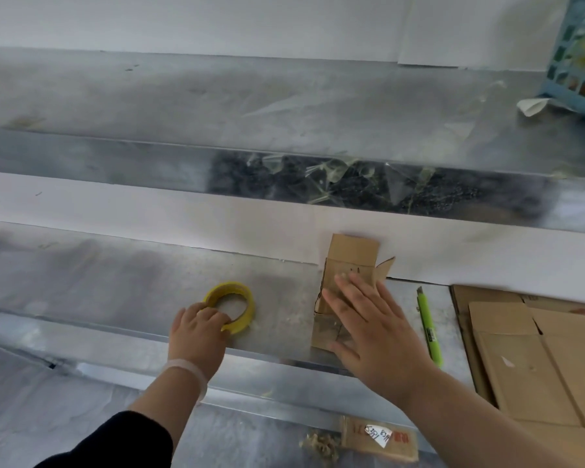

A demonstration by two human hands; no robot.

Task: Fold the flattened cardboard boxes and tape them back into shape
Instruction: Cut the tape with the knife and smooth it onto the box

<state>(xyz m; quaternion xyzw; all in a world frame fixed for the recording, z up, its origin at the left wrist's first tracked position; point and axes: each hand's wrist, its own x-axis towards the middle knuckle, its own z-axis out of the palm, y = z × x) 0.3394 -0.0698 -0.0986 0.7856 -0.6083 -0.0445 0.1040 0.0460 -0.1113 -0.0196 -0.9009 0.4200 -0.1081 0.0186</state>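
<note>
Small box: your small cardboard box point(350, 253) lies on the metal table point(115, 282), near its front edge and against the white back strip. It is folded up only in part.
Far end of box: one flap stands up and another splays to the right, so this end is not closed.
Near end of box: there is a glossy patch there. It may be tape, but you cannot tell from here.
Right hand: your right hand point(368, 319) lies flat on top of the box with the fingers straight and spread, pressing it down rather than gripping it.
Left hand: your left hand point(196, 327) has its fingers curled over the near rim of the yellow tape roll point(232, 288). The roll rests on the table, well to the left of the box.
Done so far: judging by this, one box is partly shaped and the tape is in hand. No strip is pulled off the roll yet.
Left to do: close the open flaps and tape the seams of this box, then move on to the rest.
Flat stack: a stack of flattened cardboard point(527, 359) lies at the right end of the table, none of it folded. Most of the job looks to be ahead of you.
Knife: a green utility knife point(428, 324) lies between the box and the stack, just beside your right hand.
Further out: a labelled cardboard piece point(379, 440) sits on the lower ledge in front of you, and a blue basket point(578, 52) stands on the upper shelf to the far right.
</note>
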